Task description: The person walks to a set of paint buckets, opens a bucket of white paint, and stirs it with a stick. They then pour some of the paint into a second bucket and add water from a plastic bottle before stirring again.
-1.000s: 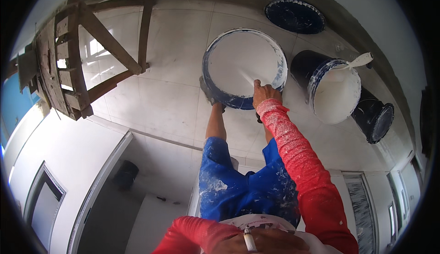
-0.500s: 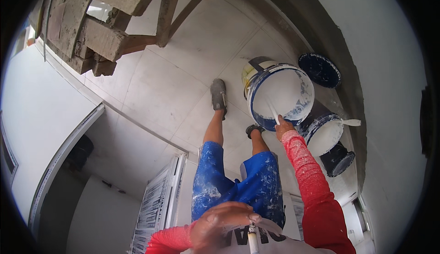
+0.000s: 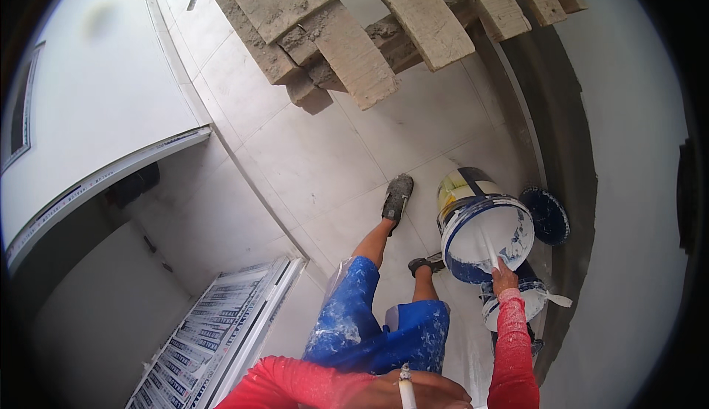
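My right hand (image 3: 505, 280) is closed around a pale stick-like handle (image 3: 488, 250) that reaches into a large bucket (image 3: 448, 238). White, paste-like material (image 3: 471, 241) lies inside the bucket, and its far end is hidden from me by the white mass around it. Bent across in front of my body, my left hand (image 3: 432, 390) shows at the lower edge, with its fingers blurred and partly cut off. A lit cigarette (image 3: 405, 390) stands in front of that hand; I see no grip on it.
A rough wooden scaffold (image 3: 336, 47) with mortar-stained planks juts in at the top. Beside the bucket lie a dark lid (image 3: 546, 215) and a second bucket with white contents (image 3: 532, 302). A white wall (image 3: 628, 224) rises at the right. Wrapped frames (image 3: 214, 335) stand lower left.
The view has swung, so the buckets sit lower and farther right and more of the scaffold shows. My left hand has moved rightward across my body. My right hand keeps the handle.
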The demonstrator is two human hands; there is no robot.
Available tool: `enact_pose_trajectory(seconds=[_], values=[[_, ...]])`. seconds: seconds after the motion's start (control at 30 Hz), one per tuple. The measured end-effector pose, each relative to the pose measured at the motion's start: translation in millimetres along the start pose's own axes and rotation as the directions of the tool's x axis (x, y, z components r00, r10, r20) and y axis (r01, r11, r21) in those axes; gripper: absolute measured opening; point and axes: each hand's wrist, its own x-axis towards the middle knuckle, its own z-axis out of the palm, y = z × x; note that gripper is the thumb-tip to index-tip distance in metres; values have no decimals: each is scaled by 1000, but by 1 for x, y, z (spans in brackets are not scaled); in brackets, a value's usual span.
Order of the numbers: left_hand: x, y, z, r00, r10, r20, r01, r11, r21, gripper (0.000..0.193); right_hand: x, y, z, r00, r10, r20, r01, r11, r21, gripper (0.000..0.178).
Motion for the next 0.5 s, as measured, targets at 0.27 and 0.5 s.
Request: enact_pose_trajectory(seconds=[0.27, 0.5], values=[[18, 0, 7, 999, 49, 16, -49, 999, 3, 63, -3, -47, 20, 965, 159, 208, -118, 973, -199, 56], [39, 2, 14, 996, 78, 41, -79, 997, 14, 58, -17, 5, 57, 894, 446, -32, -446, 884, -144, 50]])
